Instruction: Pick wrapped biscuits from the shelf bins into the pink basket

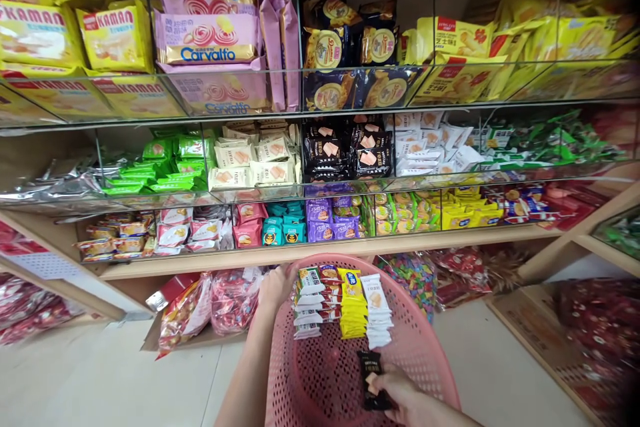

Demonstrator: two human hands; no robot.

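Observation:
A pink plastic mesh basket (320,267) sits low in front of me, and my left hand (277,287) grips its far rim. My right hand (400,397) is inside the basket's near side, pinching a small black snack packet (371,380). Strips of packaged snacks lie in the basket: a yellow strip (353,303), a white strip (377,310), and a mixed strip of white and red packets (313,300). The black packet is apart from these strips.
Shelves with glass dividers (320,153) hold rows of packaged biscuits and sweets straight ahead. Below them, bags of red-wrapped sweets (233,300) stand in a cardboard box (190,340) on the tiled floor (115,373). More boxes of sweets stand on the right.

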